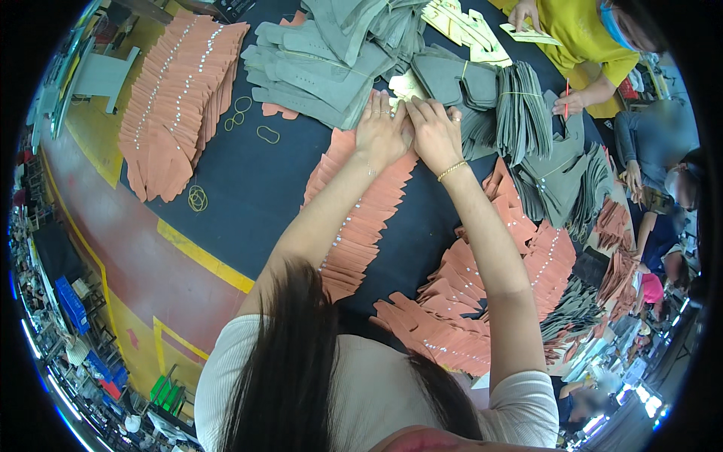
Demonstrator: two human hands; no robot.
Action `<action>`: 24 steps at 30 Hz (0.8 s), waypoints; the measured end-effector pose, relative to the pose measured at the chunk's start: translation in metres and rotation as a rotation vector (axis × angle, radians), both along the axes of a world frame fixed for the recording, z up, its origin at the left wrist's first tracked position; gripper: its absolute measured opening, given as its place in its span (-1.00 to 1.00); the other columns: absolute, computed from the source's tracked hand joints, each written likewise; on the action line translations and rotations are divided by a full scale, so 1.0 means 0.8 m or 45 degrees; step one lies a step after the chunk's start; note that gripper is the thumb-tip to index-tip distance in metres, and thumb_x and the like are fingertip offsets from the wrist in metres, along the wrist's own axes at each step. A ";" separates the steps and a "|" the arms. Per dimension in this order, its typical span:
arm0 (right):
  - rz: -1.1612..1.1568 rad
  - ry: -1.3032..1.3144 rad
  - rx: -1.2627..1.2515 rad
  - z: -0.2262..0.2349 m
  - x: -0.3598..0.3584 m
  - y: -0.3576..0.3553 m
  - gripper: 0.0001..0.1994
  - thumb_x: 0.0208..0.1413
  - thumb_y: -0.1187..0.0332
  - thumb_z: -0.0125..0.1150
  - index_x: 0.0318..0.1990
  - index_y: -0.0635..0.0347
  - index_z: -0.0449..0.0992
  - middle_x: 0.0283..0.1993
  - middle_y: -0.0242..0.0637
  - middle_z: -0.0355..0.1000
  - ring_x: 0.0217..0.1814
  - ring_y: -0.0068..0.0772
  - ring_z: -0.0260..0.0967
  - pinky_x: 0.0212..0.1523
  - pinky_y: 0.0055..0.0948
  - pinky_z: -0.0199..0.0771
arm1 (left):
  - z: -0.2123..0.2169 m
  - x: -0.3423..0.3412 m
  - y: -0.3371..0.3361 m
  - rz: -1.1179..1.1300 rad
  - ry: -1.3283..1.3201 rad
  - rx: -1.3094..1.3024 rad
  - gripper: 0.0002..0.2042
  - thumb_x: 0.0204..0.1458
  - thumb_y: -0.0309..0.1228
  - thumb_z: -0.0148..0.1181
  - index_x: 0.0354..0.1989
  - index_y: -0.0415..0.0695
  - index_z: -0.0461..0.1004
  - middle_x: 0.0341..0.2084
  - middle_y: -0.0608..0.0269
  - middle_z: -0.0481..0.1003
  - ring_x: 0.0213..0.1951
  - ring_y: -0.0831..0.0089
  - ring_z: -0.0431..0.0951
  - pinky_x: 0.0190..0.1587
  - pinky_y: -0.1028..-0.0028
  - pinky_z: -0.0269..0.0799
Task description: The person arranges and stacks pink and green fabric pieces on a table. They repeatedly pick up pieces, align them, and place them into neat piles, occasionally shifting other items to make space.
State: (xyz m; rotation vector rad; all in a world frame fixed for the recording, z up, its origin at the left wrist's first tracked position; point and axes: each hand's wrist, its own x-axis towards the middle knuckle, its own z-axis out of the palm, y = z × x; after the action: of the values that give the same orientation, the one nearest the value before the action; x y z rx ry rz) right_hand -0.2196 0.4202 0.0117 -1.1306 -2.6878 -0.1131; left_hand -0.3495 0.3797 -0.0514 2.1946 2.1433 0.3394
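A long row of overlapping coral cut pieces (360, 233), with small white marks along it, runs up the middle of the dark table. At its far end my left hand (382, 137) bends its fingers over the topmost coral pieces. Close beside it, my right hand (437, 135) curls over the same end, thumb side toward the left hand. Both hands look closed on the coral pieces, though my fingers hide most of the grip. Just beyond the fingertips lies a pale yellow cut sheet (407, 85). A heap of dark grey-green cut pieces (316, 64) borders my left hand.
Another coral row (177, 98) lies at the left, near loose rubber bands (197, 198). Coral piles (459, 301) curve along the right. Banded grey-green bundles (522, 109) stand beyond my right hand. Across the table, a person in a yellow shirt (576, 30) holds a red pen (566, 96).
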 end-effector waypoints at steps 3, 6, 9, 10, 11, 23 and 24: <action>-0.003 0.073 -0.010 0.005 0.008 -0.012 -0.62 0.02 0.34 0.14 0.05 0.10 0.52 0.14 -0.43 0.45 0.17 -0.44 0.31 0.11 -0.14 0.16 | 0.000 0.004 -0.010 0.018 -0.003 -0.003 -0.40 0.10 -0.10 -0.04 0.30 -0.15 0.25 0.27 -0.30 0.20 0.35 -0.05 0.15 0.39 0.12 -0.02; -0.047 0.063 -0.068 0.002 0.017 -0.026 -0.63 0.02 0.35 0.14 0.04 0.11 0.52 0.11 -0.40 0.46 0.18 -0.42 0.31 0.10 -0.14 0.17 | -0.002 0.007 -0.019 0.025 -0.025 0.000 -0.38 0.08 -0.09 -0.02 0.31 -0.13 0.24 0.28 -0.29 0.18 0.36 -0.06 0.14 0.38 0.11 -0.01; -0.054 0.031 -0.040 -0.006 0.024 -0.031 -0.65 0.03 0.36 0.12 0.02 0.11 0.52 0.13 -0.40 0.44 0.19 -0.42 0.29 0.12 -0.13 0.18 | -0.005 0.007 -0.021 0.012 -0.027 -0.016 -0.38 0.07 -0.10 0.00 0.31 -0.12 0.24 0.29 -0.30 0.16 0.36 -0.07 0.13 0.38 0.11 -0.01; -0.042 0.003 -0.001 -0.009 0.025 -0.029 -0.65 0.04 0.36 0.12 0.03 0.11 0.52 0.14 -0.40 0.43 0.19 -0.43 0.29 0.13 -0.13 0.18 | -0.005 0.006 -0.018 0.006 -0.013 -0.005 -0.38 0.07 -0.10 0.01 0.32 -0.12 0.23 0.30 -0.30 0.16 0.36 -0.08 0.13 0.38 0.11 -0.01; -0.051 -0.057 -0.009 -0.010 0.025 -0.028 -0.65 0.04 0.36 0.12 0.03 0.11 0.52 0.15 -0.41 0.42 0.19 -0.43 0.29 0.14 -0.13 0.18 | -0.006 0.006 -0.017 0.001 -0.022 -0.010 -0.38 0.08 -0.10 0.00 0.32 -0.12 0.23 0.30 -0.30 0.16 0.36 -0.08 0.13 0.38 0.11 -0.01; 0.236 -0.467 0.036 -0.019 -0.049 0.040 -0.78 0.06 0.30 0.10 -0.20 0.05 0.63 -0.02 -0.42 0.43 0.15 -0.40 0.24 0.20 -0.18 0.14 | -0.004 0.005 -0.013 0.032 -0.090 0.006 -0.31 0.11 -0.08 -0.05 0.30 -0.38 0.13 0.26 -0.35 0.18 0.34 -0.16 0.13 0.37 0.07 0.00; 0.240 -0.560 -0.051 -0.018 -0.053 0.046 -0.75 0.12 0.28 0.08 -0.10 0.00 0.62 0.03 -0.45 0.43 0.21 -0.41 0.22 0.28 -0.10 0.07 | -0.004 0.005 -0.013 0.031 -0.086 0.004 -0.30 0.11 -0.08 -0.03 0.31 -0.39 0.11 0.26 -0.35 0.18 0.34 -0.16 0.13 0.37 0.06 0.01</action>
State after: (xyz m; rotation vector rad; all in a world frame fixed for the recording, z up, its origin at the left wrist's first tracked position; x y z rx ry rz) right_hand -0.2617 0.4573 -0.0027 -0.9448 -3.1803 -0.3101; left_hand -0.3452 0.3690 -0.0544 2.1279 2.1371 0.4122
